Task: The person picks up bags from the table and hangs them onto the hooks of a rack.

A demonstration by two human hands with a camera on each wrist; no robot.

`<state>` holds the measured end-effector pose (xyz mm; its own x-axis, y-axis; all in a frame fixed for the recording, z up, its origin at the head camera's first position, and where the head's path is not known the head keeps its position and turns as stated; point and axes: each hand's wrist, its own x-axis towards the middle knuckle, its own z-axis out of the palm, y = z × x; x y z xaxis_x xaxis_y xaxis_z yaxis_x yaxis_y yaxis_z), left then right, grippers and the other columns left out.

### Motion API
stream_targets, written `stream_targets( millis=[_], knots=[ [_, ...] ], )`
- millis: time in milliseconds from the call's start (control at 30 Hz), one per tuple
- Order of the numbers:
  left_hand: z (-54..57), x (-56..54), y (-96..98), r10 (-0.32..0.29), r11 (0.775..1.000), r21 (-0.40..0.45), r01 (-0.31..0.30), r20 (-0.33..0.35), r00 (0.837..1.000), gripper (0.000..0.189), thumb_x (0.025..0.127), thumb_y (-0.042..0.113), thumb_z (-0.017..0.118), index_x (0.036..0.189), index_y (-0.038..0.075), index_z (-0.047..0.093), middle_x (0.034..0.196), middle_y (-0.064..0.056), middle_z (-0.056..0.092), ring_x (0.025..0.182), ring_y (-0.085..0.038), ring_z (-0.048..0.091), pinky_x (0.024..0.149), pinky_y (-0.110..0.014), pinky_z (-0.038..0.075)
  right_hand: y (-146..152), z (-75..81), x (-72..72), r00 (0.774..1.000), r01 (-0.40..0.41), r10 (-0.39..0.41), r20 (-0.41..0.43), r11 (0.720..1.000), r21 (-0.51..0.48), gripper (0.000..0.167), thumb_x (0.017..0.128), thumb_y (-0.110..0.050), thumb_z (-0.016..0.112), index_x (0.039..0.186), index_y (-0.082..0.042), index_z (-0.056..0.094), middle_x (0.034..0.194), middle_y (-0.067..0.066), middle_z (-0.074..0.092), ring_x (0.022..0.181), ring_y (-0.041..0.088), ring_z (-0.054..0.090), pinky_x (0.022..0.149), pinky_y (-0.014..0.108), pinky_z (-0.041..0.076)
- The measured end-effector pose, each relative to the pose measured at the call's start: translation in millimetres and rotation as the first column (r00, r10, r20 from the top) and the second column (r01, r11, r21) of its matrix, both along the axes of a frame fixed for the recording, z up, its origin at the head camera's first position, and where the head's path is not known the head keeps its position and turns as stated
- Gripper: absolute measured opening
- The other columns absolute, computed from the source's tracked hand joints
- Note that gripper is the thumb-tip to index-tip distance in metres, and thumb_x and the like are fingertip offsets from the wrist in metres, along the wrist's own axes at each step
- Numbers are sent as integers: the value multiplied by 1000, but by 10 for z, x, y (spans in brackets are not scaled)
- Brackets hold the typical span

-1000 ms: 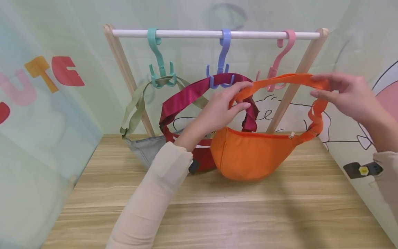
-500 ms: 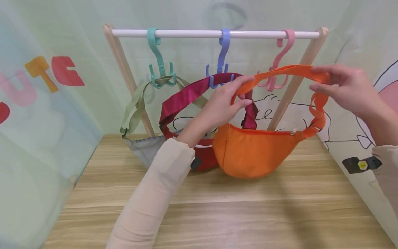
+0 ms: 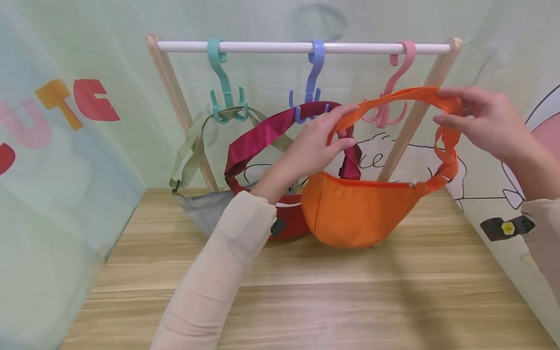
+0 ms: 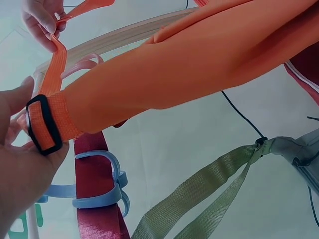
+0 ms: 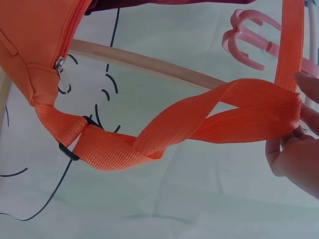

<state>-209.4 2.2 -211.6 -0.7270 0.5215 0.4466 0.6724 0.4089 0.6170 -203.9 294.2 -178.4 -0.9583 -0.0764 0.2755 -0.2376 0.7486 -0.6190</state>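
Note:
Both hands hold the strap [image 3: 402,94] of an orange waist bag [image 3: 358,214], which hangs below them near the tabletop. My left hand [image 3: 316,142] pinches the strap's left side; in the left wrist view its fingers are by a black slider buckle [image 4: 45,124]. At the strap's right bend, my right hand [image 3: 492,121] grips between thumb and fingers. Below that hand the strap is twisted, as the right wrist view shows at the orange webbing [image 5: 174,124]. Behind the raised strap hangs a pink hook [image 3: 395,73], its lower prongs seen through the loop.
A white rod [image 3: 271,47] on wooden legs carries the hooks. A dark red bag's strap [image 3: 267,129] hangs on the blue hook [image 3: 315,73]; a grey bag [image 3: 203,209] with a green strap hangs from the green hook [image 3: 220,73]. Below lies the wood-grain table [image 3: 306,301].
Both hands have lifted the orange bag a little and its strap now stands higher, in front of the pink hook's lower part. The other two bags stay in place.

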Motion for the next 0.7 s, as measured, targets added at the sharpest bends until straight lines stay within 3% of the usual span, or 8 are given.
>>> stream_targets(
  millis=[333,567,700],
  knots=[
    [7,-30,17,-1,1000,-3,1,2,1000,56,86,16,63,137,9,39,91,-5,52,83,-14,48,68,-22,45,-8,15,-63,1000,1,-2,24,999,53,53,87,-29,62,136,-15,45,99,5,54,86,13,49,70,28,35],
    [-5,-23,21,-7,1000,-6,7,20,1000,56,86,16,63,137,9,39,90,-4,53,83,-14,49,68,-21,45,-40,24,-86,999,-9,6,40,998,55,55,87,-27,63,136,-13,44,91,-3,56,86,12,48,70,30,34],
    [-10,-16,23,-10,1000,-8,10,17,1000,57,86,16,63,137,8,38,91,-4,53,84,-13,49,69,-20,45,-52,25,-100,999,-12,9,49,997,71,55,87,-27,62,137,-11,42,96,3,54,88,15,47,71,33,34]
  ],
)
